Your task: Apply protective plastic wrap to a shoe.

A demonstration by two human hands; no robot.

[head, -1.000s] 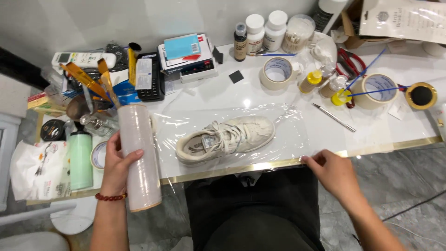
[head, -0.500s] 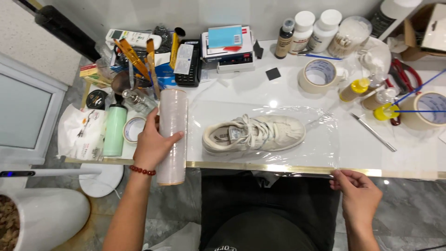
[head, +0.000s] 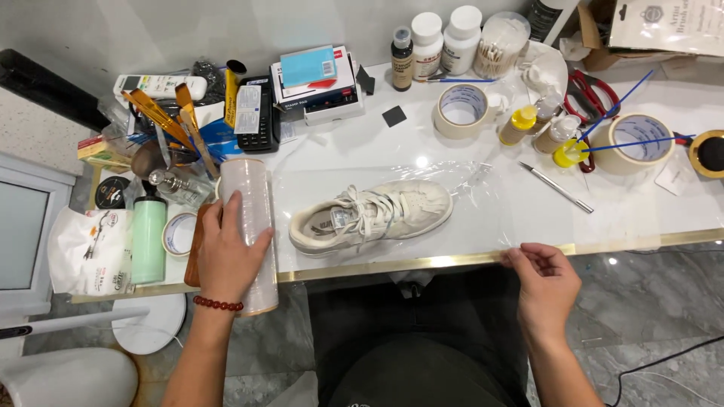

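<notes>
The left hand (head: 226, 252) was wrapped around a roll of clear film (head: 251, 234) that stood lengthwise front to back at the table's front edge (head: 452, 260), and the sheet (head: 490, 218) drawn off it ran away from those fingers toward the right hand (head: 544, 283), whose fingertips (head: 520, 258) were pinched shut on the sheet's near corner. Between the two hands, somewhat nearer the left, a worn off-white sneaker (head: 373, 216) lay on its side on the film, its long axis across the table, toe toward the right hand, laces loose.
</notes>
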